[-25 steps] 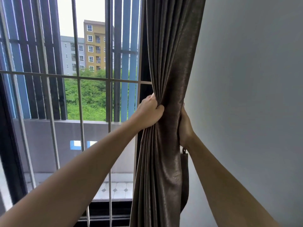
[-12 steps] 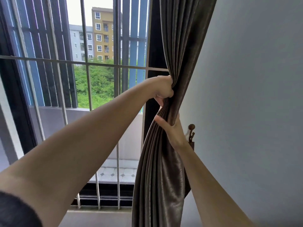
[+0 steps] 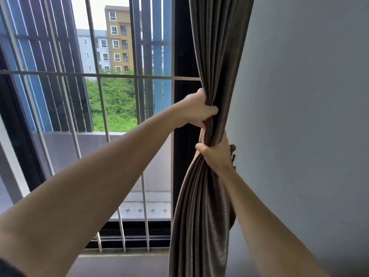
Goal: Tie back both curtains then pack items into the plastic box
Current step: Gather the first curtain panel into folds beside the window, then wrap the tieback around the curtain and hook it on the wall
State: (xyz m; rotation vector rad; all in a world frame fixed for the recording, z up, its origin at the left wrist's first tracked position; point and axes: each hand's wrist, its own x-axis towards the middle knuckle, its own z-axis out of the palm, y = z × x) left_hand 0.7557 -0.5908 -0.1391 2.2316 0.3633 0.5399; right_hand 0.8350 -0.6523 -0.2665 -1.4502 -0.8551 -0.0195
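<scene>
A dark grey-brown curtain (image 3: pixel 216 47) hangs bunched against the right wall beside the window. My left hand (image 3: pixel 196 110) grips the gathered folds from the window side. Just below it, my right hand (image 3: pixel 214 152) wraps around the same bunch from the wall side, squeezing it into a narrow waist. Behind my right hand a brown tieback hook (image 3: pixel 232 151) sticks out of the wall, partly hidden. Below my hands the curtain fans out and falls to the floor. No plastic box is in view.
A barred window (image 3: pixel 99 76) fills the left half, with a dark frame post (image 3: pixel 182 156) right next to the curtain. A plain grey wall (image 3: pixel 309 116) takes up the right side. A balcony floor and buildings lie outside.
My right hand came round from behind the curtain and closed around the bunch under my left hand. The gathered part is tighter now, and the hook is more covered by my hand.
</scene>
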